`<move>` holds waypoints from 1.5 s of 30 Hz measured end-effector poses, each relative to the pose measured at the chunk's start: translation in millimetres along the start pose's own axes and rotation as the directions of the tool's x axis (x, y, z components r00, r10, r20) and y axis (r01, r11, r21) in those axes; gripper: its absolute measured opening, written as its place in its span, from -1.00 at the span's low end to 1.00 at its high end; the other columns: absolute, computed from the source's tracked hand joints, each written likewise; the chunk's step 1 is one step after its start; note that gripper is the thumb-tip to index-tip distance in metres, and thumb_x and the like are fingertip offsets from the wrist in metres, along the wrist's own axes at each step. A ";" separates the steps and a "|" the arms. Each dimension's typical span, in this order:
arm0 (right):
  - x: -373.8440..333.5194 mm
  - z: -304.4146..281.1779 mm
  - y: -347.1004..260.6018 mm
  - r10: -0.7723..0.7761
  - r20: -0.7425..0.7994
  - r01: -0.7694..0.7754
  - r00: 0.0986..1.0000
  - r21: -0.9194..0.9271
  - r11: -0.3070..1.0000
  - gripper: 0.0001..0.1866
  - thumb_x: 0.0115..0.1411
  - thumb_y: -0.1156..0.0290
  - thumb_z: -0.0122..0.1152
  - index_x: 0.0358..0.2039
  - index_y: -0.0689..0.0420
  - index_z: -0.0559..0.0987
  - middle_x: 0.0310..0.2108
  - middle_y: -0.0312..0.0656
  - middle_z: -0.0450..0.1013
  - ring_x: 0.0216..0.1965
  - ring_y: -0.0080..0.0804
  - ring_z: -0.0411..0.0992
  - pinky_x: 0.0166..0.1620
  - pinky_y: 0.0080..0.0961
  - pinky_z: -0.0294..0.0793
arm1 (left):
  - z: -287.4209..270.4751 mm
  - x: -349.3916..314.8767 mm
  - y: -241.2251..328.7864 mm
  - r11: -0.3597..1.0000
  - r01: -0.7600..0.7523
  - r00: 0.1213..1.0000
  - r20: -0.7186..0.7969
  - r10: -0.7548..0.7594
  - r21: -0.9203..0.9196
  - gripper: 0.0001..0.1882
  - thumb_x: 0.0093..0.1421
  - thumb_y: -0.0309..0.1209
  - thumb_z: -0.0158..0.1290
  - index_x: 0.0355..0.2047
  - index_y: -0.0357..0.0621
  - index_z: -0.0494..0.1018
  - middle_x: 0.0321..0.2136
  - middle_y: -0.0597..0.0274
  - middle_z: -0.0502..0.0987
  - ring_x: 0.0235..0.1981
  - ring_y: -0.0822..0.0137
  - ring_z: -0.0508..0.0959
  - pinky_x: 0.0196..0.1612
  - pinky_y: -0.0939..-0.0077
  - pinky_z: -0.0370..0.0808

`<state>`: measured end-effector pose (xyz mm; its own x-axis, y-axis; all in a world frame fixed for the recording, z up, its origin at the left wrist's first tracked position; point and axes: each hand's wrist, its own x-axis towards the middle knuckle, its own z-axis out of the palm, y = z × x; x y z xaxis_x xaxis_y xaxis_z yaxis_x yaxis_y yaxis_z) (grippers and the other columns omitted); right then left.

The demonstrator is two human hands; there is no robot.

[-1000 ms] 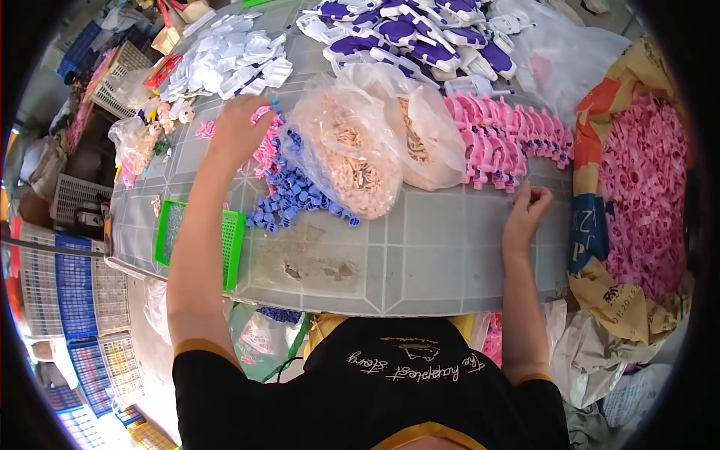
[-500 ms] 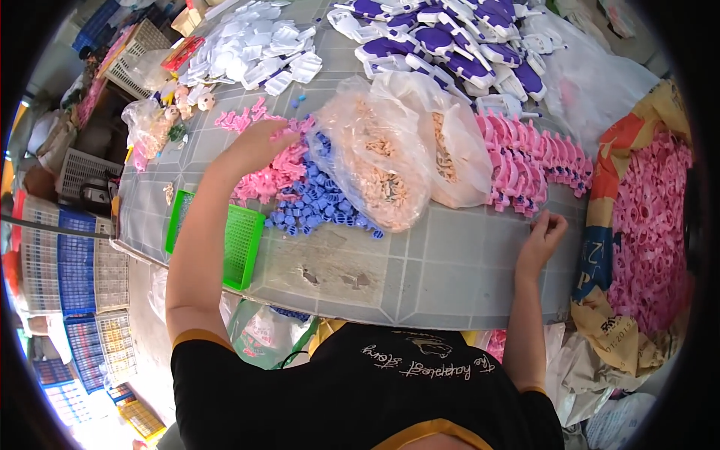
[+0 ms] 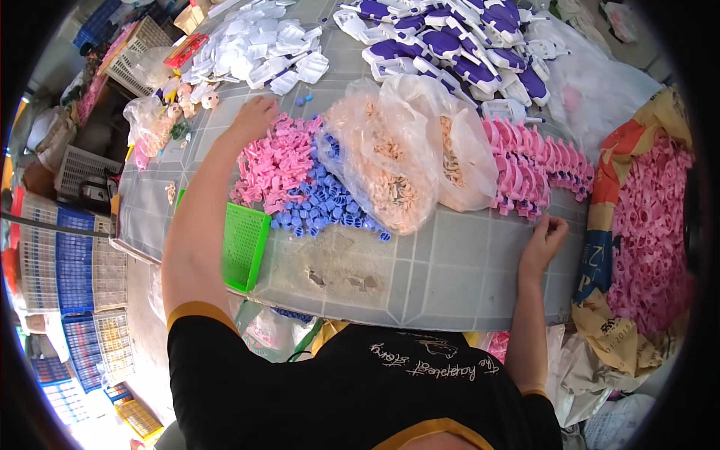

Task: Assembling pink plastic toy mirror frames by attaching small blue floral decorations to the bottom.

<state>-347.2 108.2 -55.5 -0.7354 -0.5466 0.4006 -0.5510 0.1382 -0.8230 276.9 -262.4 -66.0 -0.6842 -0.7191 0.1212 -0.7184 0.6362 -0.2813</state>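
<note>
At the far left edge of a heap of small pink plastic parts is my left hand, its fingers extended and cupped against the pieces. The heap partly hides the fingertips. Small blue plastic parts lie against the heap's right side. My right hand rests on the table at the right, fingers curled closed; anything inside them is hidden. Just beyond it stand rows of pink curved pieces with dark blue bits. Left of the heap, my left forearm covers part of a green plastic basket.
Two clear bags of peach-coloured parts sit mid-table. Behind are piles of white parts and purple-and-white parts. A paper sack of pink pieces stands at the right. Doll heads lie at the far left.
My left hand has moved from above the pink parts to their far left edge. Pink pieces that were scattered there now lie in one tighter heap. My right hand has barely moved.
</note>
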 end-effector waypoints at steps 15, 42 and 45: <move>-2.0 1.8 20.7 0.113 -0.082 -0.100 0.990 0.145 0.984 -0.76 0.40 0.34 0.23 -0.11 0.17 0.39 -0.31 -0.29 0.35 -0.35 -0.55 0.36 -0.26 -0.57 0.41 | -158.7 -71.0 177.1 0.766 0.269 0.951 0.036 -0.307 -0.584 -0.67 0.36 -0.41 0.06 0.10 -0.20 0.53 0.08 -0.04 0.57 0.15 0.00 0.54 0.23 0.23 0.44; 140.6 -183.9 -0.3 -0.082 -0.293 -0.044 0.953 -0.398 0.916 -0.74 0.34 0.43 0.09 -0.08 0.26 0.65 -0.24 0.03 0.64 -0.26 -0.19 0.62 -0.17 -0.34 0.56 | -235.3 -41.2 422.2 0.561 -0.227 0.972 -0.222 0.078 -0.796 -0.77 0.26 -0.53 0.16 -0.07 -0.23 0.59 -0.29 -0.07 0.64 -0.30 -0.06 0.63 -0.22 0.15 0.55; 213.3 -186.7 49.3 0.138 -0.265 -0.257 0.954 -0.493 0.831 -0.61 0.21 0.29 0.21 -0.03 0.27 0.63 -0.08 0.16 0.62 0.03 -0.01 0.61 0.05 -0.22 0.57 | -242.9 -40.3 425.4 0.573 -0.181 0.983 -0.150 0.101 -0.799 -0.80 0.27 -0.55 0.15 -0.10 -0.27 0.60 -0.24 -0.07 0.66 -0.22 -0.03 0.67 -0.13 0.23 0.57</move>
<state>-604.8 152.6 64.6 -0.8821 -0.2841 0.3757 -0.4639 0.6624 -0.5882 -31.6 105.1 40.7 -0.7640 -0.6013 0.2341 -0.3883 0.7182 0.5775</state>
